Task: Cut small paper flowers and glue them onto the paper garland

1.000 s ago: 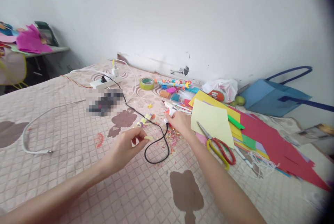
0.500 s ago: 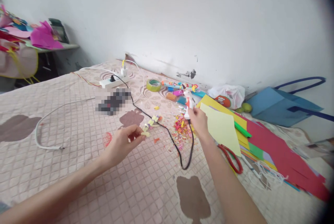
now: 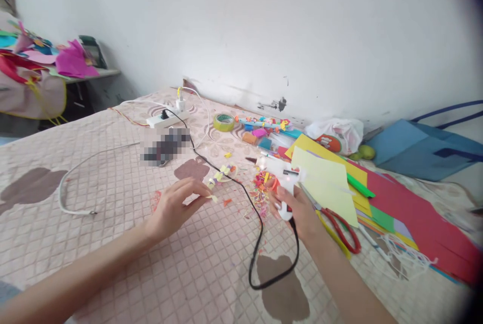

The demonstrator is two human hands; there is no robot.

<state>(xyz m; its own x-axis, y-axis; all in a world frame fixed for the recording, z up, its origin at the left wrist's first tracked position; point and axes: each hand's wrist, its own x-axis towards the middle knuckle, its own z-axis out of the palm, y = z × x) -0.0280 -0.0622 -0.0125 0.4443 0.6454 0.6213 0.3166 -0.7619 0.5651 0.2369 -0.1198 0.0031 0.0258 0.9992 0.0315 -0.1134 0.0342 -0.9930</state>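
Observation:
My right hand [image 3: 304, 213] is wrapped round the handle of a white hot glue gun [image 3: 278, 170]. Its nozzle points left, and its black cord [image 3: 252, 263] loops over the cloth. Thumb and fingertips of my left hand [image 3: 174, 207] pinch the near end of a strip of small pale-yellow and purple paper pieces [image 3: 216, 179]. The strip's far part reaches the cord near an orange piece. Between the hands lies a pile of coloured paper scraps [image 3: 260, 190], partly hidden by the glue gun and right hand.
Red-handled scissors [image 3: 345, 231], coloured paper sheets [image 3: 324, 178] and white string [image 3: 407, 253] lie right. Green-yellow tape [image 3: 224, 122], a decorated light-blue stick [image 3: 260, 122] and a white power strip [image 3: 166, 118] are farther back. A blue bag [image 3: 426, 148] stands by the wall.
The glue gun has come nearer with my right hand and turned from upright to nozzle-left. Its cord loop has shifted nearer. My left hand stays almost in place, still pinching the strip.

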